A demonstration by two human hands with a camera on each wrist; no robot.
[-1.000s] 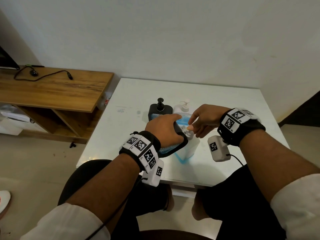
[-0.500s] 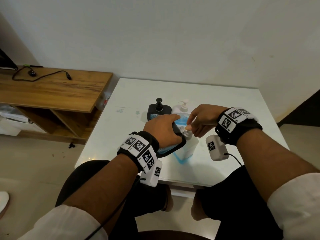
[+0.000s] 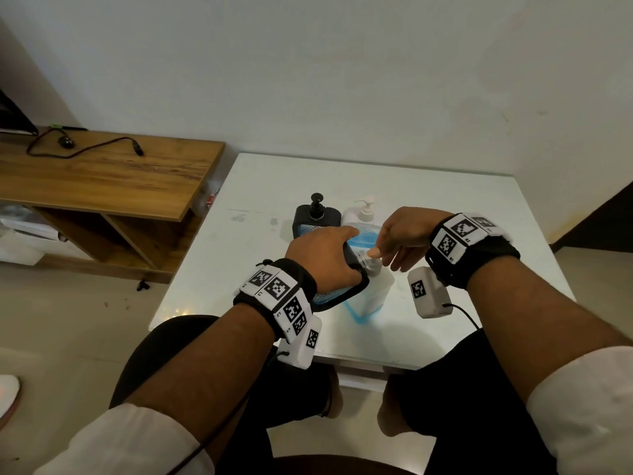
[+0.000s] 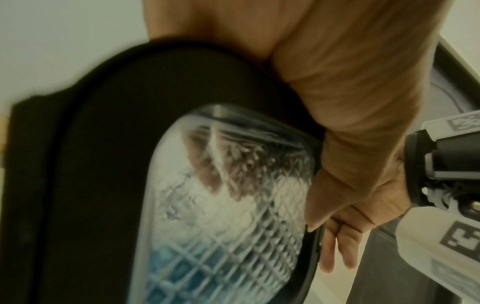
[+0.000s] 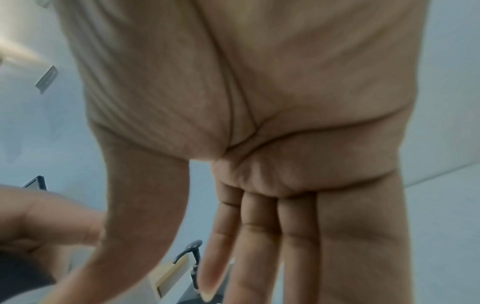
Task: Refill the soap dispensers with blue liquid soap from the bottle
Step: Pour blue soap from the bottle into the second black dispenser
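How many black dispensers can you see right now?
2. The standing black dispenser is at the back of the table, pump on. The tilted black dispenser is in the left hand grip nearer you. The hands may hide more.

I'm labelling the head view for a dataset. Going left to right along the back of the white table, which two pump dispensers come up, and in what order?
Black pump dispenser → white pump dispenser, side by side on the white table.
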